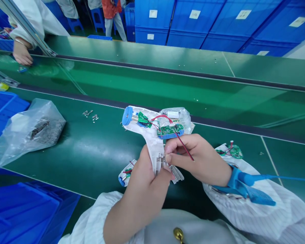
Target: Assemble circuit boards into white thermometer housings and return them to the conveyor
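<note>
I hold a white gun-shaped plastic housing point(152, 139) with a blue round cap point(127, 116) at its front end. Small green circuit boards point(170, 129) and red wires point(184, 146) sit in its open side. My left hand point(144, 176) is wrapped round the handle from below. My right hand point(195, 157) pinches at the handle's lower part, fingers closed on the housing, with a red wire running across them. A blue wrist strap point(237, 184) with a blue cord is on my right wrist. Another housing half point(124, 174) lies under my left hand.
A clear plastic bag of small screws point(38, 130) lies at left; loose screws point(90, 114) lie beyond it. Blue bins point(2, 108) stand at left and lower left. A loose green board point(234, 150) lies at right. Another person's hand point(21, 54) rests across the green conveyor belt point(167, 84).
</note>
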`<action>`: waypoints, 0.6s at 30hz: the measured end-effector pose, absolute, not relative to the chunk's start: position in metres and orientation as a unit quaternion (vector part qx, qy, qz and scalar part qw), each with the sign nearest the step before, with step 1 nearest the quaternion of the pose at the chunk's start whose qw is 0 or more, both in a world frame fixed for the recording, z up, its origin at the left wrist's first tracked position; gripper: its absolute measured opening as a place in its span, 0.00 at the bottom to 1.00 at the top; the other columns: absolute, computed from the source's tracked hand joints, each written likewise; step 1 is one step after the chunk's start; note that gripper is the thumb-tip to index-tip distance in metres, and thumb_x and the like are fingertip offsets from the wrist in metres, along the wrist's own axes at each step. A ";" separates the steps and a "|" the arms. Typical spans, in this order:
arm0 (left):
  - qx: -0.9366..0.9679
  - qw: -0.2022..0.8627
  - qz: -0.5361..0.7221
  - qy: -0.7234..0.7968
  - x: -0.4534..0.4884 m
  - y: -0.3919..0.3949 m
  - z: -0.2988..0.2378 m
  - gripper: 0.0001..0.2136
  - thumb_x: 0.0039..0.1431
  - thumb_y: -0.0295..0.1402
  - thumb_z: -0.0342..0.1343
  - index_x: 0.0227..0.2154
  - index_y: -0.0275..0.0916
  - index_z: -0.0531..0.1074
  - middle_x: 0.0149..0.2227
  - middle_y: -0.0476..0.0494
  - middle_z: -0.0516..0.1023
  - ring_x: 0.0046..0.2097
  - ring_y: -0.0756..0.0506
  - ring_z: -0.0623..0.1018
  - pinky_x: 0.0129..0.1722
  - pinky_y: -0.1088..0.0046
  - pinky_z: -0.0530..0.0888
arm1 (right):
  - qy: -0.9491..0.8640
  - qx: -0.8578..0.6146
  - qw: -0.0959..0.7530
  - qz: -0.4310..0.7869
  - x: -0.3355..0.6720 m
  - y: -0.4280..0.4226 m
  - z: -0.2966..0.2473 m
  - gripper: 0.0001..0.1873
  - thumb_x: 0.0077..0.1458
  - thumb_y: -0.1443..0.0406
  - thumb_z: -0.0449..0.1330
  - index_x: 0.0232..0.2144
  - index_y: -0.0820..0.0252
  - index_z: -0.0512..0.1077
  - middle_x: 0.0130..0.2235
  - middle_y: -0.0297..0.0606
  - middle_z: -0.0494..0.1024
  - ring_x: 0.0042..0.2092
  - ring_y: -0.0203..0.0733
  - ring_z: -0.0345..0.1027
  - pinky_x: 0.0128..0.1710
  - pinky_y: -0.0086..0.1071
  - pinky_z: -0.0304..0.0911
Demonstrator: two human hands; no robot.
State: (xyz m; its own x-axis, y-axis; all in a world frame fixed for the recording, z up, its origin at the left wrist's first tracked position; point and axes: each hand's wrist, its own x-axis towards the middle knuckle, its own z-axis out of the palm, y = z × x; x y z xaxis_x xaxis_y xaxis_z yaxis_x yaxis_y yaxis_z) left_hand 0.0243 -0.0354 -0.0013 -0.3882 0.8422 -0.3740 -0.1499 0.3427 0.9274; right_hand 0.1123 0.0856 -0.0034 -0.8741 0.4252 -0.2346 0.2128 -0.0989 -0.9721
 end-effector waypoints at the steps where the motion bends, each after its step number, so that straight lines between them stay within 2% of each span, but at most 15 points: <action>1: 0.262 0.487 0.511 0.658 0.024 -0.035 -0.001 0.14 0.56 0.26 0.50 0.45 0.41 0.64 0.26 0.50 0.72 0.38 0.43 0.73 0.36 0.68 0.66 | -0.640 -0.230 0.068 0.730 0.112 0.085 -0.005 0.08 0.45 0.68 0.64 0.20 0.61 0.68 0.17 0.29 0.72 0.20 0.34 0.68 0.22 0.26 0.64; 4: 0.257 0.484 0.506 0.666 0.024 -0.036 0.000 0.12 0.55 0.25 0.50 0.42 0.40 0.65 0.26 0.50 0.73 0.36 0.43 0.73 0.33 0.69 0.67 | -0.564 -0.211 0.061 0.796 0.112 0.084 -0.009 0.09 0.44 0.68 0.65 0.20 0.62 0.68 0.18 0.30 0.73 0.19 0.33 0.68 0.20 0.26 0.65; 7: 0.253 0.482 0.506 0.669 0.024 -0.035 0.001 0.10 0.55 0.24 0.50 0.40 0.40 0.66 0.32 0.47 0.75 0.36 0.45 0.74 0.30 0.71 0.66 | -0.522 -0.212 0.071 0.823 0.111 0.082 -0.012 0.09 0.43 0.68 0.66 0.20 0.62 0.68 0.18 0.29 0.72 0.19 0.33 0.67 0.19 0.25 0.64; 9: 0.253 0.481 0.508 0.668 0.023 -0.034 0.001 0.12 0.54 0.23 0.50 0.41 0.40 0.66 0.34 0.47 0.76 0.36 0.45 0.74 0.31 0.71 0.67 | -0.516 -0.228 0.082 0.821 0.110 0.080 -0.013 0.10 0.42 0.68 0.67 0.19 0.62 0.68 0.18 0.29 0.72 0.18 0.33 0.67 0.18 0.25 0.64; 13: 0.248 0.487 0.505 0.668 0.023 -0.033 0.000 0.14 0.53 0.23 0.50 0.43 0.41 0.66 0.27 0.50 0.73 0.35 0.44 0.74 0.32 0.71 0.67 | -0.527 -0.269 0.092 0.801 0.110 0.077 -0.012 0.13 0.41 0.65 0.68 0.19 0.62 0.66 0.18 0.29 0.71 0.18 0.33 0.66 0.18 0.26 0.63; 18: 0.223 0.498 0.518 0.659 0.023 -0.032 -0.006 0.12 0.53 0.24 0.51 0.40 0.41 0.66 0.34 0.48 0.75 0.33 0.47 0.73 0.31 0.72 0.66 | -0.553 -0.283 0.071 0.780 0.109 0.078 -0.013 0.13 0.44 0.63 0.66 0.20 0.61 0.65 0.17 0.28 0.69 0.18 0.32 0.64 0.18 0.26 0.61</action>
